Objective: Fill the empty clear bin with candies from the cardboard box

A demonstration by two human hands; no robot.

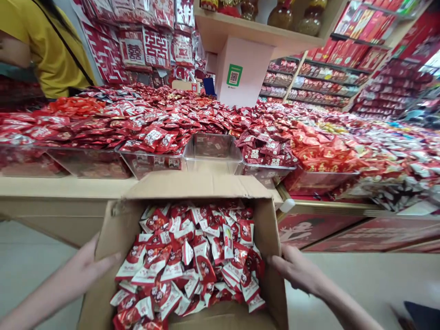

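Observation:
A cardboard box (280,293) fills the lower middle of the view, its top uncovered and its far flap (192,184) leaning toward the counter edge. Inside lie many small red-and-white candy packets (202,261) in a loose heap. My left hand (94,261) grips the box's left wall, thumb over the inner side, the other fingers hidden outside. On the right wall, my right hand (292,268) holds on with its thumb hooked over the edge. Just beyond the flap stands a clear plastic bin (213,153) with bare walls and floor showing.
Clear bins heaped with red packets (158,140), maroon packets (268,149) and orange-red packets (319,149) line the wooden counter (62,187). A white pillar with a QR code sign (234,75) rises behind. A person in a yellow top (58,50) stands at the far left.

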